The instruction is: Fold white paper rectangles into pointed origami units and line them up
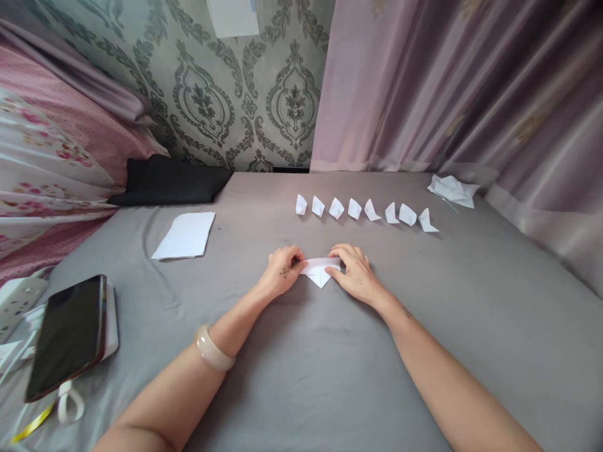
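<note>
A small folded sheet of white paper [319, 269] lies flat between my hands on the grey cloth, its pointed corner toward me. My left hand [283, 269] pinches its left end between thumb and fingers. At the right end, my right hand [354, 270] grips it the same way, thumb on the near side and fingers at the far edge. Beyond my hands stands a row of several small folded white paper shapes [354, 209], some upright and some leaning.
A stack of white paper [186, 236] lies at the left, with black cloth [174, 182] behind it. Crumpled white paper [453, 189] sits at the far right. A phone [68, 336], a power strip [21, 301] and cables are near the left edge. Curtains hang on both sides.
</note>
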The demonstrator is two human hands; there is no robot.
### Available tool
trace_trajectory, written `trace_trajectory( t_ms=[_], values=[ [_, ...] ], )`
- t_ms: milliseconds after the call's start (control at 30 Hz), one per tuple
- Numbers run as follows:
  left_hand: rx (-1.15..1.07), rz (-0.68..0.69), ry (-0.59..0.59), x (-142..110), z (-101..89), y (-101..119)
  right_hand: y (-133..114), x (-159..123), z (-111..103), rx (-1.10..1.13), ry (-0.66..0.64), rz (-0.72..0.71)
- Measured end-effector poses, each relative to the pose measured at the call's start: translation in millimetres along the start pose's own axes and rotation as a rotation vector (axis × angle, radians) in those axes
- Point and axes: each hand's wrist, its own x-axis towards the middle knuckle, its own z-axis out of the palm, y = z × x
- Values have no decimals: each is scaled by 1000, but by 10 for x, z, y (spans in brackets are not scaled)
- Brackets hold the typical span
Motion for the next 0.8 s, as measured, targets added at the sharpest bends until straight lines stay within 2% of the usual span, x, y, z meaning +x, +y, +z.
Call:
trace_trajectory(
  t_ms=[200,300,367,433,500,633,700,800],
  values=[
    [-315,70,-26,-14,-62,-20,40,6,-110,381,-146,141],
    [-347,83,-108,-31,-106,14,28,-9,-173,496,-223,141],
    [-303,126,-140,-44,-127,44,-4,-34,-225,481,-213,102],
    [-203,236,-89,-56,-137,71,-47,-71,-279,399,-146,29],
    [-46,404,26,-68,-136,91,-87,-117,-323,247,-39,-86],
    [315,725,217,-109,-110,112,-119,-214,-332,-195,194,-383],
    [460,822,239,-136,-83,121,-99,-258,-289,-395,267,-496],
    [612,895,174,-171,-23,137,-47,-313,-197,-573,284,-566]
  ],
)
